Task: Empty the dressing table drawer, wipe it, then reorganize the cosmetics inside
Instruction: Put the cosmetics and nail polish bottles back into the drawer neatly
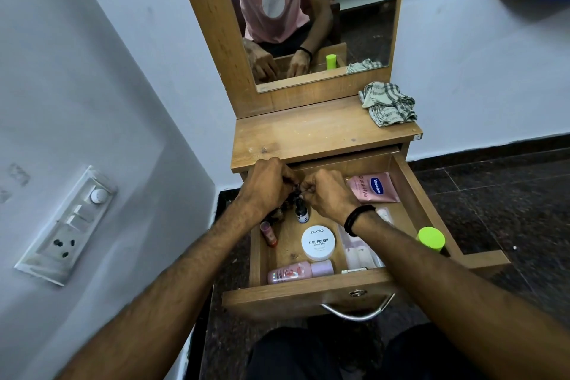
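The wooden drawer (308, 290) of the dressing table is pulled out. Both my hands are at its back left corner. My left hand (268, 183) and my right hand (328, 194) have curled fingers that meet over a small dark item; what each pinches is hidden. Just below them stands a small dark dropper bottle (302, 212). Inside lie a red lip tube (269, 234), a white nail polish wipes jar (318, 242), a pink bottle (299, 271), a pink Vaseline sachet (373, 187), clear packets (359, 251) and a bottle with a green cap (431, 237).
A checked cloth (387, 103) lies crumpled at the back right of the tabletop (308, 133). The mirror (308, 9) stands behind it. A switchboard (66, 225) is on the wall at left. The metal drawer handle (357, 310) faces my knees on the dark floor.
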